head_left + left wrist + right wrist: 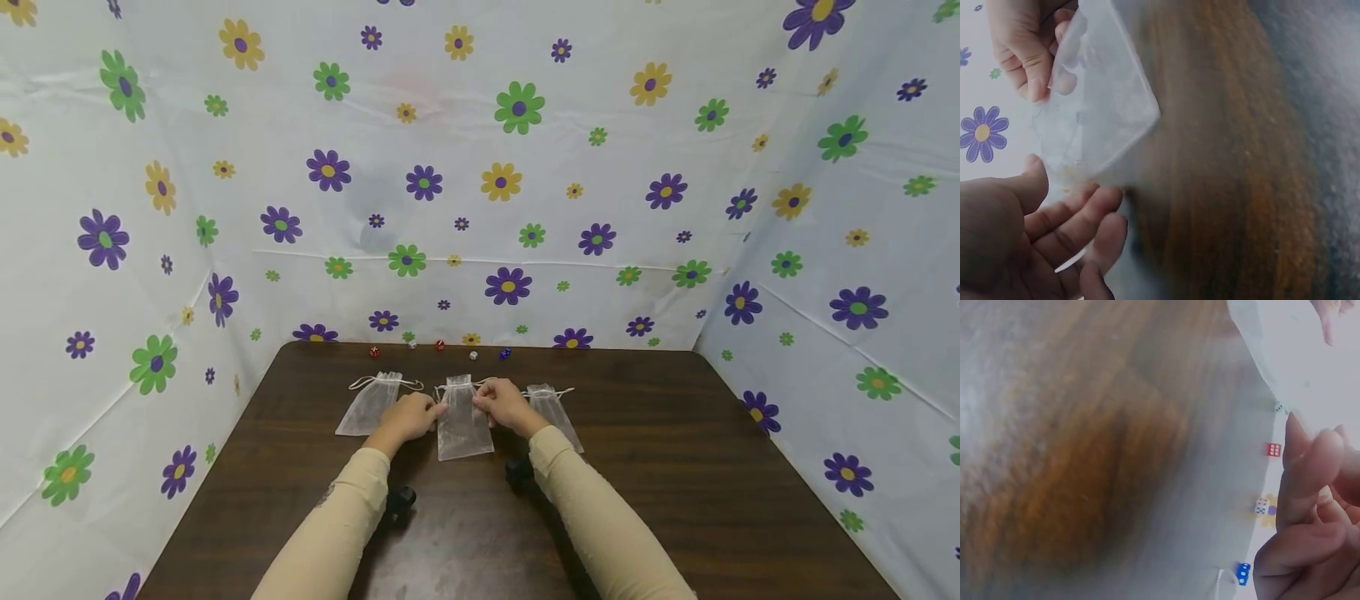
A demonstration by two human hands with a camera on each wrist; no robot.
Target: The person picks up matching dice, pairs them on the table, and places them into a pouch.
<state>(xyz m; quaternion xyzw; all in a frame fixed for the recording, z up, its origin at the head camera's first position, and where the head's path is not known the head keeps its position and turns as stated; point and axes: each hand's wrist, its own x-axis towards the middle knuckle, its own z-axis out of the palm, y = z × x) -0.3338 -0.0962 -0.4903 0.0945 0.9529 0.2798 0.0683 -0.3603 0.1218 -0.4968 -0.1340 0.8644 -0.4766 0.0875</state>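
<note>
A sheer white drawstring pouch (465, 435) is between both hands in the head view. My right hand (506, 406) pinches its right edge near the gathered neck; in the left wrist view, the right hand's fingertips show through the fabric. At the pouch's left edge is my left hand (411, 416). In the left wrist view, that left hand (1066, 237) has its thumb and fingers spread apart beside the sheer fabric. Another pouch (367, 410) lies left of the left hand. A third pouch (551, 410) lies partly behind the right hand and forearm.
Along the dark wooden table's (690, 467) back edge sit several dice: a red die (374, 352), a white die (412, 343), another red die (440, 345), another white die (473, 355) and a blue die (505, 353). A flower-printed white curtain (450, 225) hangs behind and at both sides.
</note>
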